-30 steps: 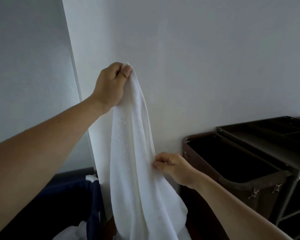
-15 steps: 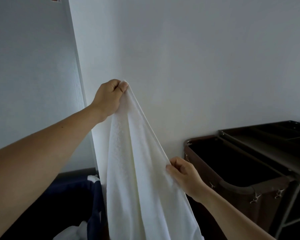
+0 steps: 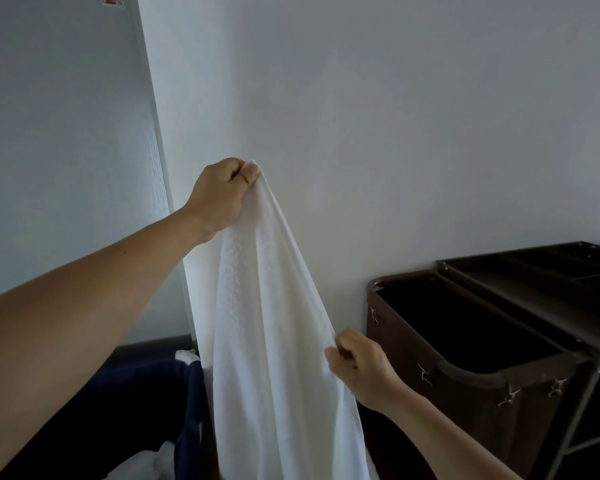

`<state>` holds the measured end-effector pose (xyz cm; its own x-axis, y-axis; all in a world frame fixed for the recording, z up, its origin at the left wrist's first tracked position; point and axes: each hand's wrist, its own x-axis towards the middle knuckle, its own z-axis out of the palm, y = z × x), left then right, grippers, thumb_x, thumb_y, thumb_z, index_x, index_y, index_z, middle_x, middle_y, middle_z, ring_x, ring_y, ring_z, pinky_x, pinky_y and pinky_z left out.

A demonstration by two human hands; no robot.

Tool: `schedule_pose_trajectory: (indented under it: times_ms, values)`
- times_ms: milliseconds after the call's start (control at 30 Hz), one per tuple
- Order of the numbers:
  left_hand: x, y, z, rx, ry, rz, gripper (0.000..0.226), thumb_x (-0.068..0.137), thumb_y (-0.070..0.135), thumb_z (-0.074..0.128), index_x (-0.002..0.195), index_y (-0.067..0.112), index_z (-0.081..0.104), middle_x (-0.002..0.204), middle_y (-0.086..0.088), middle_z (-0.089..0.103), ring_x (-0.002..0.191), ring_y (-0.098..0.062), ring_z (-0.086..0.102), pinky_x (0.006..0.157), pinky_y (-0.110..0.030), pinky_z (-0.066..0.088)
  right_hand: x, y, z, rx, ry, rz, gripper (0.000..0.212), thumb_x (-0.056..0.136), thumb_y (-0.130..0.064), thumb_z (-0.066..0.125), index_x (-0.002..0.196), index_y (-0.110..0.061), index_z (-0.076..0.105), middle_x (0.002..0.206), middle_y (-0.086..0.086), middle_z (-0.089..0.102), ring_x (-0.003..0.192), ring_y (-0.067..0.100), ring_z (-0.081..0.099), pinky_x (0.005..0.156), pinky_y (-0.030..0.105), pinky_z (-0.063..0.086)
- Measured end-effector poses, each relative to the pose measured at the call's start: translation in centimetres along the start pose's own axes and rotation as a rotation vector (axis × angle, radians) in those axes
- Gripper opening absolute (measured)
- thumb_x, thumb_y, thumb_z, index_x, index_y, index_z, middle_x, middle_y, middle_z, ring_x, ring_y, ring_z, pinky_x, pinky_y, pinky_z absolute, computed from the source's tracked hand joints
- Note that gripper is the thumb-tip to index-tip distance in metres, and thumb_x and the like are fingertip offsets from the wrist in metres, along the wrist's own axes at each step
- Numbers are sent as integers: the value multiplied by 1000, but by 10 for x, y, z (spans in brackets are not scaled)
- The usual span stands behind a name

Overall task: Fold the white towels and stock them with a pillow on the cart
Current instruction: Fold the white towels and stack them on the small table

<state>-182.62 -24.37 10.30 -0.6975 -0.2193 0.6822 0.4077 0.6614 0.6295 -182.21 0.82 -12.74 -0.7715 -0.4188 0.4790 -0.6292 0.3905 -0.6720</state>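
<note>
A white towel [image 3: 271,341] hangs lengthwise in front of the wall. My left hand [image 3: 219,195] pinches its top corner, raised at centre. My right hand [image 3: 357,365] grips the towel's right edge lower down, pulling it out to the right. The towel's lower end runs out of view at the bottom. The cart [image 3: 534,282] stands at the right, with a dark top tray and a brown fabric bag [image 3: 440,382] hung on its left end. No pillow is in view.
A dark blue laundry bin [image 3: 187,403] stands at the lower left with more white cloth [image 3: 146,462] in it. A white wall fills the background, with a door frame [image 3: 153,150] at the left.
My right hand has slid down and to the right along the towel's edge, spreading the towel wider. My left hand sits a little lower in the frame than one second ago.
</note>
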Motion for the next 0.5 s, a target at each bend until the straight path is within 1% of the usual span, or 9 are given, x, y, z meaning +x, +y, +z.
schedule_pose_trajectory:
  times_ms: [33,67,167,233,333,467,500]
  values:
    - [0,-1,0,7,-3,3,50,102,41,50,95,-8,56,80,-4,44,62,-7,38,51,-18,33,1,2,1,20,5,39,44,97,-23,60,59,-45,49,70,-26,53,59,0,48,55,13,38]
    - [0,-1,-1,13,-4,5,50,102,41,50,95,-8,55,79,-4,43,60,-7,37,49,-17,32,1,5,2,44,3,79,42,97,-25,61,60,-45,52,67,-25,54,57,-1,49,55,13,40]
    - [3,-6,-5,13,26,-17,49,102,40,50,93,-8,56,72,1,40,51,-1,33,45,-13,30,0,14,5,86,-33,189,29,95,-33,64,67,-31,58,61,-21,57,54,-1,51,53,13,41]
    - [5,-10,-9,22,40,-34,48,102,39,51,91,-8,54,68,3,38,47,0,33,43,-12,29,-3,22,7,84,-68,222,28,94,-33,66,68,-27,58,58,-18,56,52,-1,49,52,14,40]
    - [5,-15,-13,52,21,-33,46,103,37,50,87,-6,54,67,3,37,47,0,34,43,-11,29,-4,28,12,36,-142,213,28,93,-31,67,68,-31,57,57,-20,55,51,-1,47,51,14,39]
    - [4,-20,-11,20,16,-39,38,103,35,51,78,7,56,66,6,39,49,0,37,46,-9,31,0,32,11,-72,-196,172,34,95,-33,63,66,-49,55,60,-22,54,53,1,47,51,13,39]
    - [4,-21,-12,20,12,-40,39,103,35,51,76,7,56,67,5,40,50,0,38,47,-10,32,2,34,8,-119,-213,156,34,95,-33,62,65,-47,54,63,-20,55,55,2,49,52,13,39]
